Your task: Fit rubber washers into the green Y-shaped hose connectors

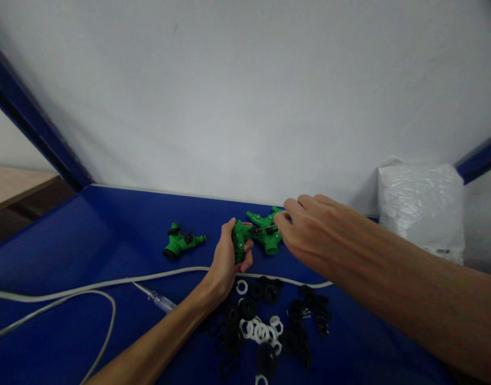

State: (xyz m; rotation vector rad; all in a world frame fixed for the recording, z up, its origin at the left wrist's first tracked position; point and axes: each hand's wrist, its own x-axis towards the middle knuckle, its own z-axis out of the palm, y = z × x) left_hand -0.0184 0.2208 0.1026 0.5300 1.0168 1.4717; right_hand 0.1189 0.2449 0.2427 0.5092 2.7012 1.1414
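Observation:
My left hand [225, 256] is wrapped around a green Y-shaped hose connector [240, 238] with a black part on its right arm. My right hand [305, 222] is closed around a screwdriver, whose thin metal shaft [268, 228] points left to that black part. Its handle is hidden inside the fist. Behind and between the hands lie more green connectors [271, 243], partly covered by the right hand. A separate green Y connector [181, 242] with black fittings rests on the blue table to the left.
White rings [262, 332], black round caps [266, 358] and a few small screws [306, 313] are scattered nearest me. A pale cable [149, 276] crosses the blue table [121, 224]. Left lies a clear-handled tool [162, 301]. A plastic-wrapped white package [421, 208] stands right, by the white wall.

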